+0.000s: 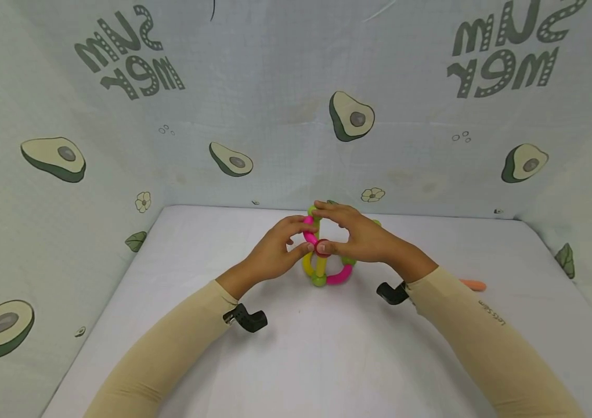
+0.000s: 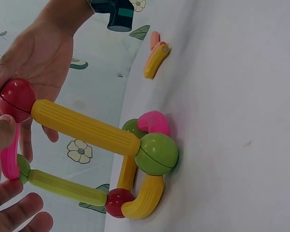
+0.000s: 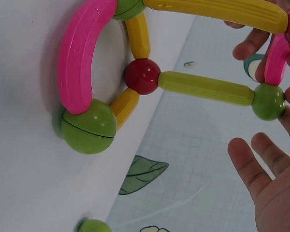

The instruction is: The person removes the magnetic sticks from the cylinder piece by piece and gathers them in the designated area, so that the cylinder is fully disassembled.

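A toy frame of colored balls and ribbed rods stands on the table. Its upright yellow rod (image 2: 87,125) and light green rod (image 3: 208,88) rise from a ring of curved rods, including a pink base rod (image 3: 79,58). Across the top runs a pink curved rod (image 1: 309,230), between a red ball (image 2: 18,100) and a green ball (image 3: 268,101). My left hand (image 1: 275,247) pinches this pink rod beside the red ball. With its thumb on the red ball and a fingertip by the green one, my right hand (image 1: 366,237) grips the top from the other side.
An orange rod (image 1: 473,285) lies on the table by the right forearm, with a yellow rod (image 2: 157,60) beside it in the left wrist view. A loose green ball (image 3: 94,226) sits behind the right hand. A printed curtain (image 1: 285,116) hangs behind the table.
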A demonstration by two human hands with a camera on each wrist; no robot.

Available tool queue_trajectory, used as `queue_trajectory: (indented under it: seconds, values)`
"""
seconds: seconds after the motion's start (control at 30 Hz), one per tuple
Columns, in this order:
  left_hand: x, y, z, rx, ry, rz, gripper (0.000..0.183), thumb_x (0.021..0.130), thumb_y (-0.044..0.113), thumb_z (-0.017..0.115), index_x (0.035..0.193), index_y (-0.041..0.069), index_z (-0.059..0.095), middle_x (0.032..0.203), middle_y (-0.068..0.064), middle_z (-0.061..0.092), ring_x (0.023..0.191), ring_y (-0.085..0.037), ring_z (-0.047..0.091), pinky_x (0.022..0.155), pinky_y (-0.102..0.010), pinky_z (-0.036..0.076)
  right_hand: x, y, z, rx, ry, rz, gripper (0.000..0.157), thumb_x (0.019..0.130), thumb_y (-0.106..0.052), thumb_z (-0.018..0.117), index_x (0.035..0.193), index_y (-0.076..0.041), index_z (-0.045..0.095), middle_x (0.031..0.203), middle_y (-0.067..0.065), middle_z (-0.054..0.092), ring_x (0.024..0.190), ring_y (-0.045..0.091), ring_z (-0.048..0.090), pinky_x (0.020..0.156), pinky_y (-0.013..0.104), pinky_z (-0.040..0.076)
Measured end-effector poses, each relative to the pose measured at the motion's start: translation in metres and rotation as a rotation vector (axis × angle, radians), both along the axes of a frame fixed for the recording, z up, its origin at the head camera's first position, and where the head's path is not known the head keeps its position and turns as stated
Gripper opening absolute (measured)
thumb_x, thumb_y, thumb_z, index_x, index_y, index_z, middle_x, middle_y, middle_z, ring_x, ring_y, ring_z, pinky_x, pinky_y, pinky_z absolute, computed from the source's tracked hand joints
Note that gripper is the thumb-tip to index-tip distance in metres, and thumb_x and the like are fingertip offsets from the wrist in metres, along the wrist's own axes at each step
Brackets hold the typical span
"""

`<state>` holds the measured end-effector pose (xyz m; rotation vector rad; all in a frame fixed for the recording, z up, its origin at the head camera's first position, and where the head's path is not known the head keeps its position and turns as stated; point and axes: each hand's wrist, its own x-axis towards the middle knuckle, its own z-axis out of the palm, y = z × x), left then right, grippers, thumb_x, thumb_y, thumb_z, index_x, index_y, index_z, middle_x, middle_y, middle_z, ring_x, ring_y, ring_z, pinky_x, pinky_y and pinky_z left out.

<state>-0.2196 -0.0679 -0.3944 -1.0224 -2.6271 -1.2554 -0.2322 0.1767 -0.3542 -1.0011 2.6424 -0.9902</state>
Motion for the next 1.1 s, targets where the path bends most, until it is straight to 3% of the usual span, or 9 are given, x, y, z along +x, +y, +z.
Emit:
queue_trajectory:
  seconds: [0.27, 0.5, 0.83, 1.1]
  values:
    - [0.0010, -0.0003, 0.0006, -0.026, 0.036, 0.021, 0.031, 0.098, 0.020, 0.072, 0.128, 0.013, 0.067, 0.146, -0.008, 0.052, 0.132, -0.026, 0.052, 0.095, -0.043, 0.053, 0.0005, -0.0003, -0.0011, -0.003, -0.013, -0.001, 0.076, 0.091, -0.055, 0.073, 0.155, -0.024, 0.045, 0.167, -0.006, 0.025, 0.152, 0.030, 0.021, 0.108, 0.058, 0.041]
    - [0.0001, -0.0002, -0.0001, -0.051, 0.081, 0.026, 0.028, 0.097, 0.021, 0.073, 0.124, 0.014, 0.069, 0.142, -0.008, 0.055, 0.135, -0.027, 0.048, 0.110, -0.050, 0.042, -0.0001, -0.0001, -0.0023, -0.006, -0.020, -0.008, 0.077, 0.090, -0.057, 0.074, 0.155, -0.026, 0.047, 0.166, -0.010, 0.026, 0.152, 0.026, 0.021, 0.106, 0.057, 0.043]
    - [-0.0007, -0.0007, -0.0017, -0.048, 0.128, 0.010, 0.023, 0.097, 0.021, 0.073, 0.119, 0.014, 0.070, 0.139, -0.008, 0.055, 0.133, -0.026, 0.049, 0.110, -0.048, 0.042, -0.0001, 0.0002, -0.0038, -0.007, -0.013, -0.008, 0.076, 0.090, -0.056, 0.074, 0.154, -0.027, 0.047, 0.165, -0.010, 0.028, 0.152, 0.027, 0.021, 0.105, 0.057, 0.043]
    - [-0.0004, -0.0010, -0.0008, -0.059, 0.108, 0.009, 0.025, 0.098, 0.022, 0.072, 0.120, 0.011, 0.070, 0.137, -0.010, 0.053, 0.128, -0.026, 0.051, 0.108, -0.048, 0.044, 0.0005, -0.0011, -0.0023, 0.015, -0.004, -0.008, 0.074, 0.091, -0.056, 0.072, 0.154, -0.027, 0.047, 0.165, -0.010, 0.028, 0.152, 0.027, 0.021, 0.105, 0.055, 0.044]
